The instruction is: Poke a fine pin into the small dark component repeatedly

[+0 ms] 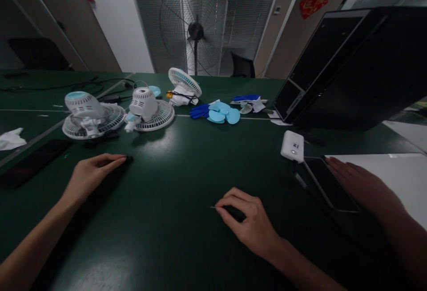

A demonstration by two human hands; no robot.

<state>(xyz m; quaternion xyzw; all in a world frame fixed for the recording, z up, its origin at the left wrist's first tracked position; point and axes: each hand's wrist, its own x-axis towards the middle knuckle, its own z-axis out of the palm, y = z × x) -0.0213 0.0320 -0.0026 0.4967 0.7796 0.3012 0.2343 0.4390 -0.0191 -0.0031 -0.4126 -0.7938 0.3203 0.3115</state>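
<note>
My left hand (91, 173) is at the left of the green table, thumb and fingers pinched on a small black piece (129, 159) whose kind I cannot make out. Nearer the middle, my right hand (247, 217) is closed around the dark handle of a screwdriver (236, 213). Its thin metal shaft points left, just above or on the tabletop; which one I cannot tell. Beyond my left hand lie two white fan heads, a left one (87, 108) and a right one (145, 106), grilles down on the table.
Another person's hand (363, 184) rests beside a phone (330, 184) at the right, near a white power bank (292, 145). Behind are a third small fan (183, 87), light-blue blades (223, 113) and blue gloves (200, 111). A large monitor (353, 68) overhangs the right. A black phone-like slab (31, 163) lies left.
</note>
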